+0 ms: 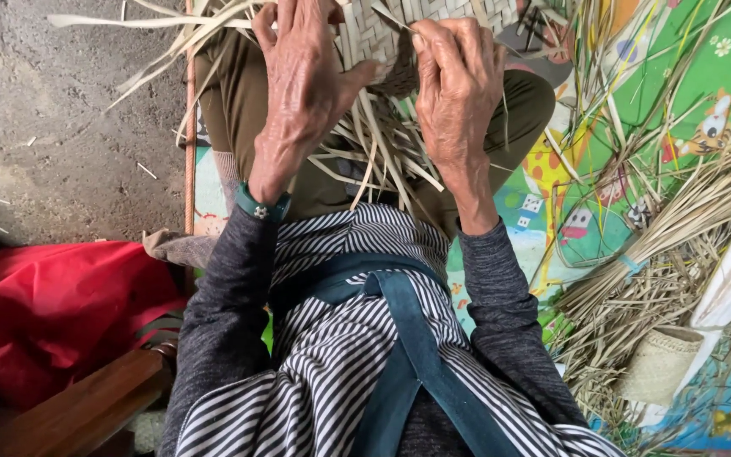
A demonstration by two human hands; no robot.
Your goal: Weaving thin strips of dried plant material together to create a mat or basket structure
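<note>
Striped apron [332, 372] up close; left hand [302, 80] and right hand [458, 85] both grip the woven basket [374, 38] between them, seemingly pinching its loose strips [374, 152].

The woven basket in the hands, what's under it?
Loose pale straw strips hang from the woven basket over the person's lap. The left hand and right hand cover its sides, so its underside is hidden.

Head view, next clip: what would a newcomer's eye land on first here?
First, the two hands at top centre: the left hand and right hand both grip a half-woven basket of pale flat strips, its loose ends trailing down over the lap. Next, the bright cartoon-printed mat on the right, strewn with a tied bundle of dried strips and a small finished woven basket. A red cloth lies at lower left.
</note>
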